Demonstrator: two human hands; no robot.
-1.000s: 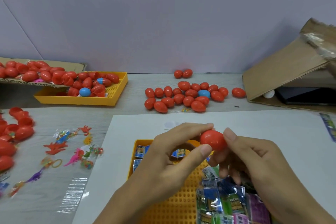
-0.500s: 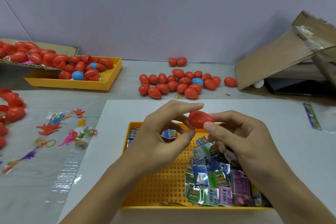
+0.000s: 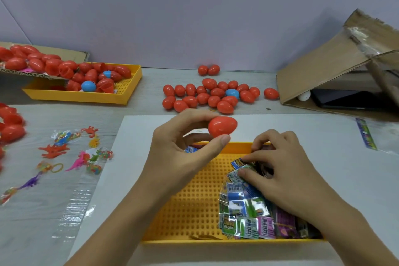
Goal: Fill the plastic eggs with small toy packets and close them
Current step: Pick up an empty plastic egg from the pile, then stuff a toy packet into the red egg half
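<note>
At the far left a cardboard flap spills red eggs into a far yellow tray, more loose eggs lie at the left edge of the counter, and clear-wrapped rubber toys are scattered just nearer. Moving right, the left hand is raised over the far rim of the near yellow tray, its thumb and forefinger pinching a closed red egg with the other fingers loosely curled behind. The egg lies about level, long axis running left to right, narrower tip pointing right and slightly away. Beyond it a cluster of closed eggs sits on the far counter, one of them blue. Right again, the right hand is down in the near tray, fingers curled onto the heap of toy packets; thumb and forefinger seem to be nipping a blue-edged packet at the top of the heap, though whether it is truly lifted free cannot be told. At the far right leans an open cardboard box. This egg looks finished, so the step in hand seems to be setting it aside while fetching the next packet. The next move likely calls for carrying the egg to the closed cluster and releasing it gently so it does not roll, then taking an empty shell.
</note>
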